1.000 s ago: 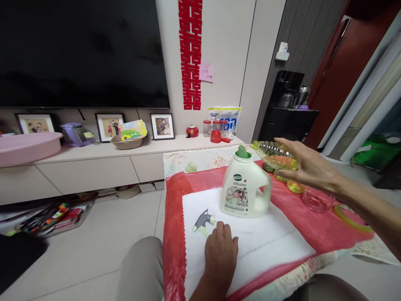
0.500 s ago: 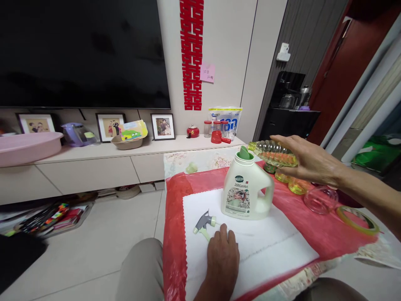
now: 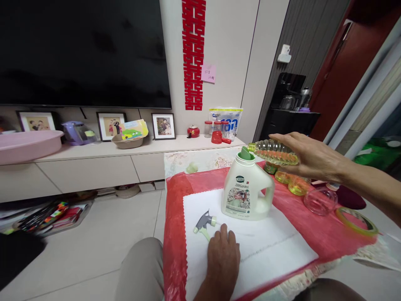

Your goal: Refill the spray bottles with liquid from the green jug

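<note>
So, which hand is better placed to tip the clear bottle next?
Probably the right hand: it holds the clear bottle, neck beside the green spout of the white jug. The left hand is down by the spray head.

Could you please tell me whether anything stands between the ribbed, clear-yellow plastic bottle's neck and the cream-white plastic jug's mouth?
A green plastic spout rises in the mouth of the jug, right beside the neck of the bottle in the right hand. Nothing else visible stands between; whether neck and spout touch, I cannot tell.
</note>
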Demonstrator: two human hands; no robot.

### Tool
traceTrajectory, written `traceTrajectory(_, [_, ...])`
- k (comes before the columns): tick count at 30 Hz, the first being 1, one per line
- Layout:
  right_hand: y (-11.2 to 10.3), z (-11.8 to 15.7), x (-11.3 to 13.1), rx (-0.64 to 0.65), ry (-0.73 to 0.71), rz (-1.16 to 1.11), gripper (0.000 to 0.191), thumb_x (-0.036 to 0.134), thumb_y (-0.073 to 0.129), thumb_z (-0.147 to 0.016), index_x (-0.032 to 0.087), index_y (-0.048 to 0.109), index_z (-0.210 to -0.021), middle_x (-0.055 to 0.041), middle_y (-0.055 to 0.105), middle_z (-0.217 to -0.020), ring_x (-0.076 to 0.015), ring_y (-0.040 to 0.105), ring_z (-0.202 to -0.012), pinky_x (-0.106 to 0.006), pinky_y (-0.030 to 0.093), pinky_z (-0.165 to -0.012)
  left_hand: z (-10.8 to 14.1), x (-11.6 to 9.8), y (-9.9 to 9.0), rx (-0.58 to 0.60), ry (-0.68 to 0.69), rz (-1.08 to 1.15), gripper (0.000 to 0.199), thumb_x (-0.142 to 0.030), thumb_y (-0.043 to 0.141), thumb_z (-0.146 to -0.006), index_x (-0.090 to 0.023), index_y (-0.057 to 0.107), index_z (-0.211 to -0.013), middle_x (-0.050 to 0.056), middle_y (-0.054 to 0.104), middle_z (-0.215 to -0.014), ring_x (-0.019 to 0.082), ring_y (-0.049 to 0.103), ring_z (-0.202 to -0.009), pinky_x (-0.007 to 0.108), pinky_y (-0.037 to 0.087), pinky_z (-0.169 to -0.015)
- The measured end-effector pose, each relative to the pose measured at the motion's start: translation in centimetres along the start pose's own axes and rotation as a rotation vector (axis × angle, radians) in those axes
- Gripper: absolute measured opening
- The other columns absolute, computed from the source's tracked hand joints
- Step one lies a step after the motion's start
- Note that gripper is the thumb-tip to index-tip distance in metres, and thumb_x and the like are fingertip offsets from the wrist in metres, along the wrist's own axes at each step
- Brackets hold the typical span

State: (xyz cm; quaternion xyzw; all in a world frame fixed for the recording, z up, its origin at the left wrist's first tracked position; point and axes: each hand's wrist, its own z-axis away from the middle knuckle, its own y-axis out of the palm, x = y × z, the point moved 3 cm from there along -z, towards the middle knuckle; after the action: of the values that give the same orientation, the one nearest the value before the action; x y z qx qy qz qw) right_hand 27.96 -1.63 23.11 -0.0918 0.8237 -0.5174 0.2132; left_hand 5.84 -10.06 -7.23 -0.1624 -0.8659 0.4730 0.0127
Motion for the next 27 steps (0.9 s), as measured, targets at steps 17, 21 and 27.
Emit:
traceTrajectory(17, [-0.48, -0.66, -0.39, 0.030, -0.036, 0.118, 0.079, 0.054, 0.057, -0.083, 0.024, 0.035, -0.153, -0.0123, 0.053, -0.123, -0.0250, 0.057, -0.102, -0.035, 0.052, -0.076, 0.21, -0.01, 0.35, -0.041, 0.020, -0.017, 0.024, -0.027, 0.075, -0.078, -0.021, 0.067, -0.100, 0.007, 0.067, -0.120, 0.022, 0.062, -0.087, 0.037, 0.051, -0.074])
traceTrajectory(21, [-0.65, -0.75, -0.41, 0.015, -0.060, 0.120, 0.078, 0.053, 0.057, -0.083, 0.024, 0.035, -0.152, -0.0123, 0.053, -0.122, -0.0254, 0.056, -0.103, -0.037, 0.052, -0.079, 0.30, -0.04, 0.32, -0.052, 0.017, -0.015, 0.026, -0.026, 0.076, -0.076, -0.021, 0.067, -0.100, 0.007, 0.067, -0.121, 0.022, 0.061, -0.087, 0.037, 0.051, -0.076])
traceTrajectory(27, [-1.02, -0.79, -0.24, 0.022, -0.072, 0.098, 0.080, 0.052, 0.055, -0.081, 0.023, 0.035, -0.153, -0.0132, 0.054, -0.123, -0.0267, 0.055, -0.104, -0.040, 0.052, -0.081, 0.07, -0.03, 0.05, -0.056, 0.023, -0.006, 0.023, -0.025, 0.075, -0.076, -0.021, 0.067, -0.097, 0.006, 0.067, -0.118, 0.022, 0.061, -0.085, 0.036, 0.051, -0.073])
